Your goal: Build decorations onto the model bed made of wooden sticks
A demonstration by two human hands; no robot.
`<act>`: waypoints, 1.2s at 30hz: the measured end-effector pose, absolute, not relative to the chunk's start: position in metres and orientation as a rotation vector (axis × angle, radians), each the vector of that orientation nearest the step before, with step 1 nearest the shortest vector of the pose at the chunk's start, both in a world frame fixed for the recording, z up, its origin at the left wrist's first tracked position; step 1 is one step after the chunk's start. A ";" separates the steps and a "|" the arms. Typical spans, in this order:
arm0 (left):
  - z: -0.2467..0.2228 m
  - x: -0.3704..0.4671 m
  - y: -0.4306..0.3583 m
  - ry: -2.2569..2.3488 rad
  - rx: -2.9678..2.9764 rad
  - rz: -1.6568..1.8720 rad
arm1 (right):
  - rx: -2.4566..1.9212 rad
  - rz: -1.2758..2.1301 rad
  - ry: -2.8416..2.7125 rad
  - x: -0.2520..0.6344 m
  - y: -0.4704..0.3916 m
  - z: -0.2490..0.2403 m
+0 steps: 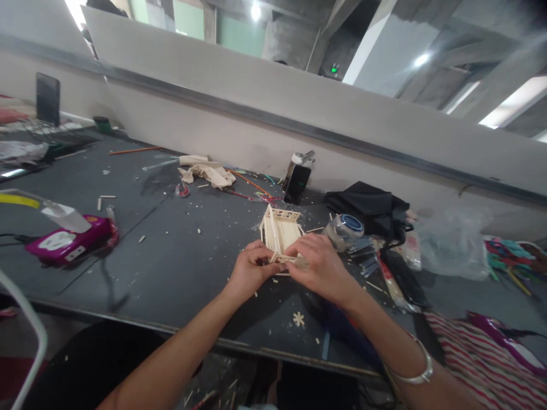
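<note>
A small model made of pale wooden sticks (285, 232) rests on the dark table, with a slatted floor and low railings. At its near left corner, my left hand (251, 269) is closed, thumb and fingers pinching the front rail. My right hand (317, 263) bends over the near right side, its fingers closed on the same front edge. The fingers partly hide that edge, so any small piece between them cannot be made out. Nearer the table's front edge lies a star-shaped piece of sticks (298, 319).
A capped jar (344, 230) and a black bag (367, 205) stand right of the model. Behind it a phone (297, 183) leans upright. Crumpled cloth (209, 172) lies back left, a purple power strip (70, 242) far left, striped fabric (474, 356) right. Stick scraps dot the table.
</note>
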State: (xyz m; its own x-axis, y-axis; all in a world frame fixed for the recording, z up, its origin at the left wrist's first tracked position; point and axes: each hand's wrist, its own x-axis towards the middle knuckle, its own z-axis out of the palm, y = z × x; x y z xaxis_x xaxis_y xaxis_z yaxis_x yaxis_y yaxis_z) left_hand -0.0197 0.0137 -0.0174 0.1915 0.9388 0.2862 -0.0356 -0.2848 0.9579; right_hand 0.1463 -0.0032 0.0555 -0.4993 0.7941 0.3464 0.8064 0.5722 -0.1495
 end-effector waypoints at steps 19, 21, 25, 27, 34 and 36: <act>-0.019 -0.019 0.015 0.908 1.517 1.281 | -1.310 0.074 -2.449 0.146 0.000 0.060; -0.019 -0.019 0.015 0.904 1.521 1.286 | -1.306 0.052 -2.449 0.146 -0.001 0.060; -0.020 -0.019 0.015 0.914 1.530 1.286 | -1.310 0.018 -2.447 0.146 -0.002 0.060; -0.020 -0.019 0.015 0.917 1.531 1.285 | -1.314 0.012 -2.448 0.145 -0.002 0.060; -0.020 -0.019 0.015 0.906 1.541 1.294 | -1.341 -0.015 -2.414 0.147 -0.004 0.060; -0.020 -0.019 0.015 0.907 1.544 1.292 | -1.355 0.001 -2.413 0.148 -0.005 0.061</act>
State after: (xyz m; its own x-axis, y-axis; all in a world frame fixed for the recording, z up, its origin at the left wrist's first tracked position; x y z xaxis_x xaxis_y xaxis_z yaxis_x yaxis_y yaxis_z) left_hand -0.0194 0.0152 -0.0202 0.1848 0.9283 0.3227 -0.0125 -0.3261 0.9452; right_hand 0.1480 -0.0050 0.0611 -0.4680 0.8242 0.3189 0.8241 0.5373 -0.1795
